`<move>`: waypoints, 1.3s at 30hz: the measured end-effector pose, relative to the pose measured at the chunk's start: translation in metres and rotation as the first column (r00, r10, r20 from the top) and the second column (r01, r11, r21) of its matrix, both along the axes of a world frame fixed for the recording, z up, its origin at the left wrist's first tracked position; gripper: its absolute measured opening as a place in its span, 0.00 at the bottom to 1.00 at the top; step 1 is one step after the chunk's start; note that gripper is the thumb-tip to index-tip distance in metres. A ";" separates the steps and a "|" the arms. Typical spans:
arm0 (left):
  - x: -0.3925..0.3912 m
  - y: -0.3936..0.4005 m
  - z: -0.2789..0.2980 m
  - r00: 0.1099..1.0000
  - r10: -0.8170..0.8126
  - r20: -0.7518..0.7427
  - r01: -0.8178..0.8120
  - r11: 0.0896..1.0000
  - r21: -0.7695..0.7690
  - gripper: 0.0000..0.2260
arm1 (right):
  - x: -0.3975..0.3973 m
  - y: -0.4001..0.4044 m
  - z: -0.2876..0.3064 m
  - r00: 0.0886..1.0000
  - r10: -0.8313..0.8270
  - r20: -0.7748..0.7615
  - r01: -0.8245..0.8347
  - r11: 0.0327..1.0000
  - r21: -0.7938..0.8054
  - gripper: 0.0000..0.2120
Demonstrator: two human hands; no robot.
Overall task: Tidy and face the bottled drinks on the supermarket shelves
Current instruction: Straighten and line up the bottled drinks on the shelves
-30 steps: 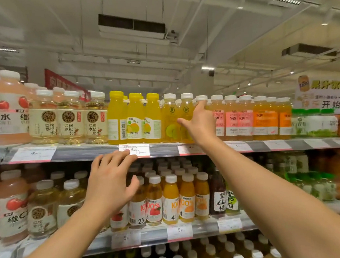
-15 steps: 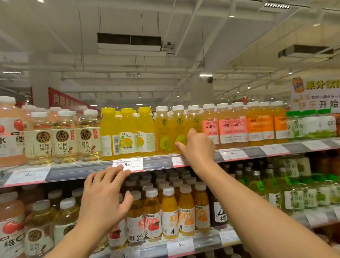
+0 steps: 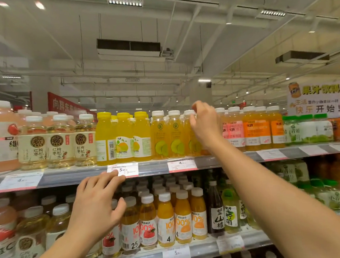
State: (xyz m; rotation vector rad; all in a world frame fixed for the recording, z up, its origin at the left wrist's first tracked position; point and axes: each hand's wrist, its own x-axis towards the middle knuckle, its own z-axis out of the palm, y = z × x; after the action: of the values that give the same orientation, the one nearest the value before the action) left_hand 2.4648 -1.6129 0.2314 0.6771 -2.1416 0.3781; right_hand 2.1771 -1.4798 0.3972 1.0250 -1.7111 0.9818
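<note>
Reaching up at the top shelf (image 3: 223, 159), my right hand (image 3: 205, 124) is raised in front of the white-capped lime juice bottles (image 3: 175, 134), fingers curled near the cap of the third one; whether they pinch the cap I cannot tell. My left hand (image 3: 96, 206) hovers open, fingers spread, its fingertips at the shelf edge beside the price tag (image 3: 127, 169), below the yellow-capped bottles (image 3: 123, 138).

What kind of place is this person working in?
Almost certainly a supermarket drinks aisle: rows of bottled juices fill the shelves, price tags are clipped along the shelf edge, and a juice promotion sign hangs at the right.
</note>
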 end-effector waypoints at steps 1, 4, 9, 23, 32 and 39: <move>0.000 0.000 0.000 1.000 0.001 -0.001 -0.001 1.000 -0.004 0.24 | -0.004 0.001 0.012 1.000 -0.019 -0.009 0.020 0.998 0.057 0.12; 0.000 -0.001 0.000 1.000 -0.003 -0.006 0.003 1.000 -0.010 0.24 | -0.014 -0.001 0.041 0.996 -0.063 0.056 0.046 0.963 0.266 0.19; 0.000 0.001 -0.001 1.000 -0.011 -0.011 0.011 1.000 -0.007 0.25 | -0.025 -0.014 0.050 0.988 -0.088 0.128 0.025 0.904 0.426 0.16; -0.001 0.001 0.001 1.000 0.006 -0.007 -0.006 1.000 -0.004 0.26 | -0.033 -0.014 0.051 0.995 -0.011 0.103 -0.031 0.916 0.399 0.14; 0.002 0.005 0.001 0.999 0.014 0.030 -0.015 1.000 0.022 0.27 | -0.008 0.004 -0.012 0.992 0.102 -0.072 -0.093 0.988 0.122 0.17; 0.002 0.010 0.002 0.999 0.021 0.036 -0.022 0.999 0.026 0.27 | 0.032 0.040 -0.075 0.947 0.319 -0.026 -0.306 0.926 0.222 0.16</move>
State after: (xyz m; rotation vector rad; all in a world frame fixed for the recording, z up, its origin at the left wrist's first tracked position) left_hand 2.4668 -1.6030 0.2338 0.7140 -2.1778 0.3772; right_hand 2.2088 -1.4394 0.3226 1.4919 -1.6595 0.9629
